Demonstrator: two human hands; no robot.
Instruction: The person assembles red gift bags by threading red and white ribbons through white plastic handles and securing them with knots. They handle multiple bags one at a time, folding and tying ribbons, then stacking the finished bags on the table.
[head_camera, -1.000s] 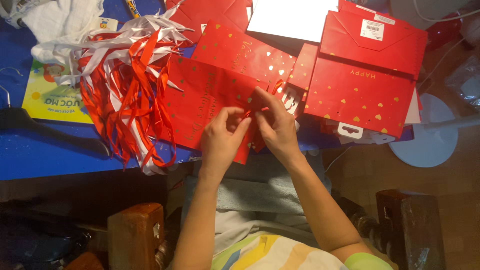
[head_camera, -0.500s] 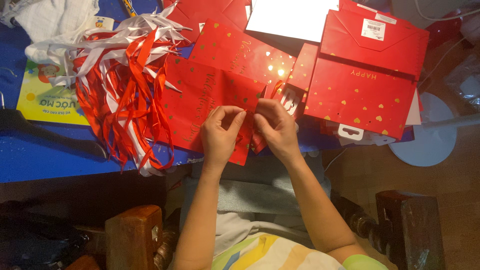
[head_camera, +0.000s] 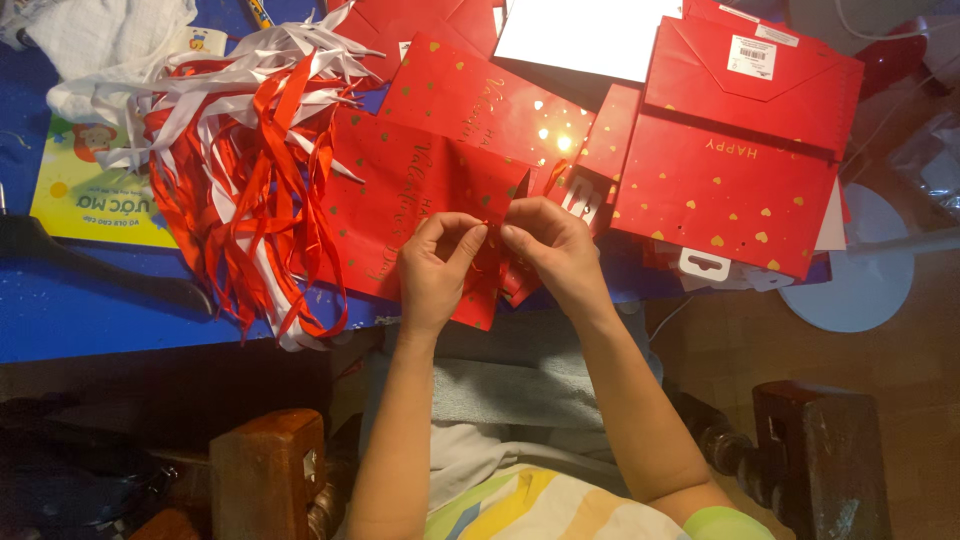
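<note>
A blue table (head_camera: 90, 310) carries the work, with a brown floor (head_camera: 900, 370) showing to the right of the hands and a dark wooden chair post (head_camera: 265, 470) below them. Far left of the grip lies a yellow booklet (head_camera: 85, 195), partly under white cloth (head_camera: 110, 45). Between that and the hands spreads a heap of red and white ribbons (head_camera: 250, 170), its loose ends reaching the table edge. Up and right of the grip sits a white sheet (head_camera: 590, 35), then a stack of red paper bags (head_camera: 720, 190) dotted with gold hearts, and beyond it a round white base (head_camera: 850, 270) on the floor.

The flat red bag (head_camera: 400, 200) lies directly under the hands, overhanging the near table edge. It is glossy red with gold script and small gold hearts. The left hand (head_camera: 435, 265) is pinched shut, thumb and forefinger meeting on a thin red ribbon end (head_camera: 487, 222) at the bag's right edge. The right hand (head_camera: 555, 250) pinches closed just beside it, fingertips nearly touching the left ones; what exactly it holds is too small to tell.
</note>
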